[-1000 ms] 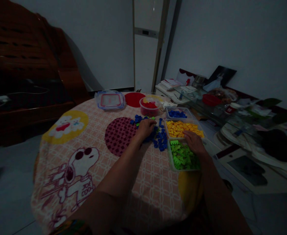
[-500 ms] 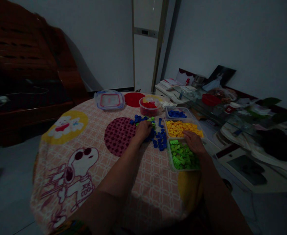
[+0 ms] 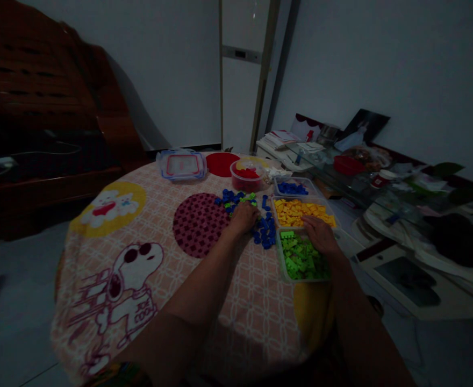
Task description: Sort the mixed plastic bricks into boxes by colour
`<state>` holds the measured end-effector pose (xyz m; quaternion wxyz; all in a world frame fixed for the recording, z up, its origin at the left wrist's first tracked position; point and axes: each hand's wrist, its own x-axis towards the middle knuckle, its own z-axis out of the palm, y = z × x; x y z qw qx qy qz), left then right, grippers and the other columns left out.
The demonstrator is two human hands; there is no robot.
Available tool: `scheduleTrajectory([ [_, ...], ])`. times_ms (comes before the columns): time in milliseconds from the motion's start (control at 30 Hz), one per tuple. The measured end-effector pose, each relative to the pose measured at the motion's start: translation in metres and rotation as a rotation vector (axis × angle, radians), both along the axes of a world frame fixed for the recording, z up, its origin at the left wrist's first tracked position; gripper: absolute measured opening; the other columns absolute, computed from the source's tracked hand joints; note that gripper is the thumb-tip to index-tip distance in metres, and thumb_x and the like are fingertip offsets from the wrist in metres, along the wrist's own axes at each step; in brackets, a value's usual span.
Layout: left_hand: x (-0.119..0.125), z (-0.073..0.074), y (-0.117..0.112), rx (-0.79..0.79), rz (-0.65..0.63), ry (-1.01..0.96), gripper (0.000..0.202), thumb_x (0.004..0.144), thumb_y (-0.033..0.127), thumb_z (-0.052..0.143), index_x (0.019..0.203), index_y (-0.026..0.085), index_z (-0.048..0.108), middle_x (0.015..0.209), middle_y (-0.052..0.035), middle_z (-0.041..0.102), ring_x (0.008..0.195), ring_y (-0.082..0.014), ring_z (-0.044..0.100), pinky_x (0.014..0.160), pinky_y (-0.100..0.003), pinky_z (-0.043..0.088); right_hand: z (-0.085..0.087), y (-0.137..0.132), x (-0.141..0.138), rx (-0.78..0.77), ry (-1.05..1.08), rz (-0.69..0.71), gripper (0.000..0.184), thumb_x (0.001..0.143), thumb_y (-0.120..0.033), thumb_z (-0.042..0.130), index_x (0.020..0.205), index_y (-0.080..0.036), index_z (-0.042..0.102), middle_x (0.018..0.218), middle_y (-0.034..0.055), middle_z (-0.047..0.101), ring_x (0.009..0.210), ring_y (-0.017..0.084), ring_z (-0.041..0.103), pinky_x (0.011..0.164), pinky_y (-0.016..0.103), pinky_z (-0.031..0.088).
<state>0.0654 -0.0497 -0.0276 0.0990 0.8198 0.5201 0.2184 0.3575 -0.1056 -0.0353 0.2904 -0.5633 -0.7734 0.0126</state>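
My left hand (image 3: 244,216) is over the pile of mixed blue and green toy building bricks (image 3: 229,200) in the middle of the table. Its fingers curl downward and together, and whatever is in them is hidden. To its right lie loose blue bricks (image 3: 266,231) on the cloth. My right hand (image 3: 319,235) rests with fingers stretched out at the rim between two clear boxes. One is the box of yellow bricks (image 3: 295,214), the other the nearer box of green bricks (image 3: 301,258).
Behind the yellow box stands a smaller box of blue bricks (image 3: 292,188). A round tub of red bricks (image 3: 246,174) and a clear lidded container (image 3: 183,165) sit at the back of the patterned tablecloth (image 3: 252,317). A cluttered glass shelf (image 3: 329,172) runs along the right.
My left hand has moved a little right across the pile, uncovering more green and blue bricks behind it. The right hand stays in place.
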Motion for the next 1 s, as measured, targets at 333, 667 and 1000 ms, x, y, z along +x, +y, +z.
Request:
scheduleTrajectory([
  [333, -0.003, 0.011, -0.001, -0.045, -0.017, -0.007, 0.028, 0.091, 0.021, 0.051, 0.103, 0.015, 0.076, 0.110, -0.0127, 0.073, 0.109, -0.0252, 0.064, 0.101, -0.037, 0.046, 0.001, 0.000, 0.001, 0.001, 0.017, 0.004, 0.043, 0.098, -0.039, 0.039, 0.112, -0.019, 0.075, 0.120, 0.0149, 0.073, 0.117, 0.029, 0.066, 0.108, 0.052, 0.049],
  [667, 0.021, 0.042, -0.026, -0.253, -0.534, -0.494, 0.030, 0.089, 0.028, 0.058, 0.107, 0.015, 0.078, 0.099, -0.0067, 0.077, 0.087, -0.0174, 0.068, 0.078, -0.024, 0.050, 0.001, 0.000, 0.000, -0.004, 0.001, -0.014, 0.041, 0.096, -0.034, 0.041, 0.113, -0.018, 0.074, 0.121, 0.0140, 0.073, 0.116, 0.030, 0.066, 0.108, 0.052, 0.048],
  [1000, 0.008, 0.041, -0.017, -0.217, -0.354, -0.494, 0.025, 0.087, 0.024, 0.058, 0.099, 0.015, 0.079, 0.086, -0.0035, 0.076, 0.078, -0.0150, 0.066, 0.073, -0.023, 0.049, 0.000, 0.000, -0.001, -0.006, -0.003, -0.025, 0.042, 0.096, -0.033, 0.040, 0.113, -0.016, 0.074, 0.122, 0.0149, 0.073, 0.117, 0.030, 0.066, 0.108, 0.051, 0.048],
])
